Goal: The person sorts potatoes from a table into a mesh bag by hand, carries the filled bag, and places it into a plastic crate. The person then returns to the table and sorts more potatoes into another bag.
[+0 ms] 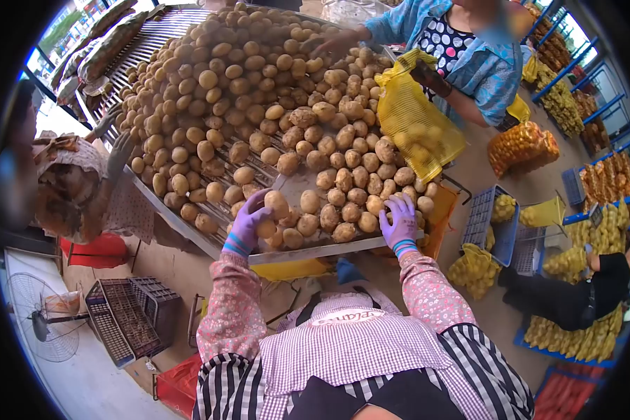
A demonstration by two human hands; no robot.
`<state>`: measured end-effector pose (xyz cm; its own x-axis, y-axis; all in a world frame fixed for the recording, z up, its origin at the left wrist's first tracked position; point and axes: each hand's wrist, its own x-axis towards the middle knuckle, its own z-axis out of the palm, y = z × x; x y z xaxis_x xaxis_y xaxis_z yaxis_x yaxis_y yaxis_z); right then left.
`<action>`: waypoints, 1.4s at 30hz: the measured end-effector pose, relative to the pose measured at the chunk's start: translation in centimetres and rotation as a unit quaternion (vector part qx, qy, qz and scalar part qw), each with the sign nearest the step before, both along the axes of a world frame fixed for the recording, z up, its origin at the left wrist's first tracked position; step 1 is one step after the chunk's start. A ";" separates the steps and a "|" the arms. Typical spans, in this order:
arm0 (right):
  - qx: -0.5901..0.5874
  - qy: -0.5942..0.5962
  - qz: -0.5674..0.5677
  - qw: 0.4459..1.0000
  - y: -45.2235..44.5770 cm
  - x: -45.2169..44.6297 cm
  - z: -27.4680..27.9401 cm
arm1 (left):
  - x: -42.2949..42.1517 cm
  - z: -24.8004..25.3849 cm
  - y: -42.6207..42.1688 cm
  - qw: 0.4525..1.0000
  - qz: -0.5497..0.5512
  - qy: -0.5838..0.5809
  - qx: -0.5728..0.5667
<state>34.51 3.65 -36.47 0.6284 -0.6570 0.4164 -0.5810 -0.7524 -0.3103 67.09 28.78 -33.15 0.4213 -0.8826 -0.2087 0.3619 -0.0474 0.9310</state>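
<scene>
L hand (248, 218): fingers round 1 potato (277, 204) | R hand (401, 220): on other potatoes (352, 212), grip can't tell | tip: turn gently, chk all sides

Opening (61, 31): daylight from upper left, washed out to near white; a second bright gap (582, 43) lies at upper right
Potatoes (238, 84): moderately lit, softly shaded, with dark gaps between them; outlines soften toward the far end of the pile
Gloves (401, 222): evenly lit and fairly sharp
Table (329, 249): pale rim, shadow below
Floor (105, 388): bright and cool at lower left
People (462, 42): smeared patches over the heads at left and right
Fan (40, 325): stretched near the edge
Frame: circular fisheye view, black corners, bowed lines
</scene>
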 end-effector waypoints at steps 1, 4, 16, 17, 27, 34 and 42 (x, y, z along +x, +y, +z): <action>-0.001 -0.001 0.006 1.000 0.0 0.0 -0.1 | -0.8 -0.1 2.2 0.993 0.030 0.095 -0.060; 0.001 -0.002 0.001 1.000 0.1 0.1 -0.3 | -4.0 -1.8 8.5 0.941 0.131 0.292 -0.105; 0.118 0.052 0.345 0.930 13.3 15.7 2.2 | -10.3 -4.2 15.1 0.838 0.226 0.435 -0.241; 0.080 0.110 0.365 0.921 14.4 16.9 1.6 | -10.6 -4.1 14.8 0.837 0.228 0.432 -0.245; -0.032 0.004 0.285 0.958 0.0 23.5 3.7 | -13.5 -2.7 13.2 0.807 0.283 0.447 -0.261; 0.087 0.025 0.224 0.970 -13.5 34.2 7.1 | -13.6 -2.6 8.6 0.806 0.299 0.449 -0.243; 0.206 0.153 0.353 0.900 -13.8 30.1 6.3 | -12.8 -1.8 2.4 0.785 0.299 0.500 -0.211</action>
